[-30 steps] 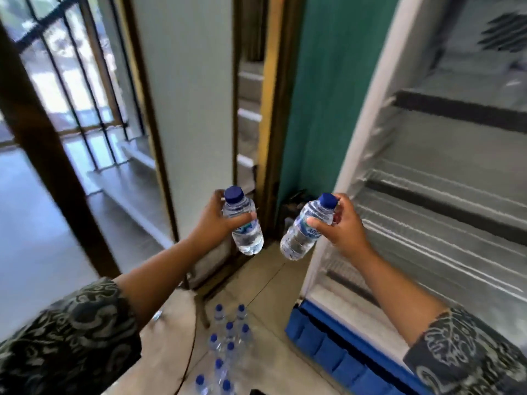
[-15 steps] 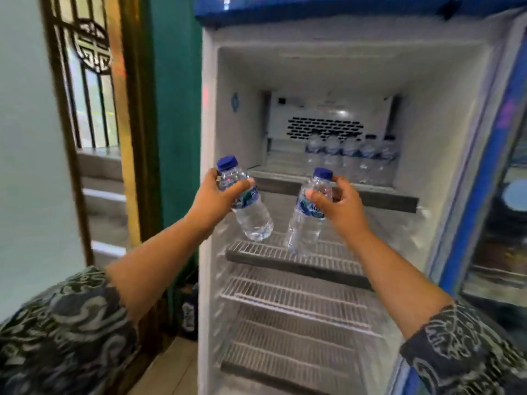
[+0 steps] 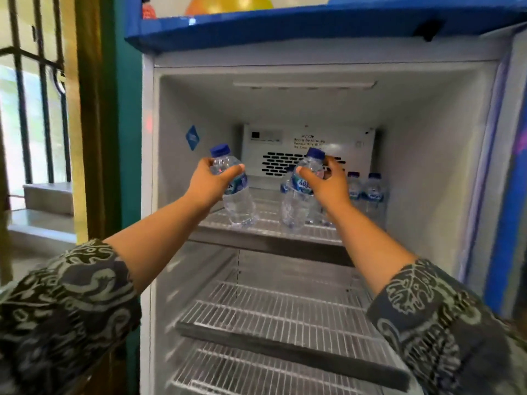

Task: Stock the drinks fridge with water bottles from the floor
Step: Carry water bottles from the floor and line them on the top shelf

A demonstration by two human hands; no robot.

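The left hand (image 3: pixel 209 183) curls round the left bottle (image 3: pixel 239 202) and the right hand (image 3: pixel 328 187) round the right bottle (image 3: pixel 295 205), thumbs in front. Both bottles are at the top shelf (image 3: pixel 268 230) front, with the stocked bottles (image 3: pixel 368 192) at three o'clock.

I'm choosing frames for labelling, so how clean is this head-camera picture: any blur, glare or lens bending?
Head view: the left hand and right hand, gripping the left bottle and right bottle, are fairly sharp; the lower shelves and left sleeve are motion-blurred; the window is blown out; the blue header bows from wide-angle distortion; the caution label is too soft to read.
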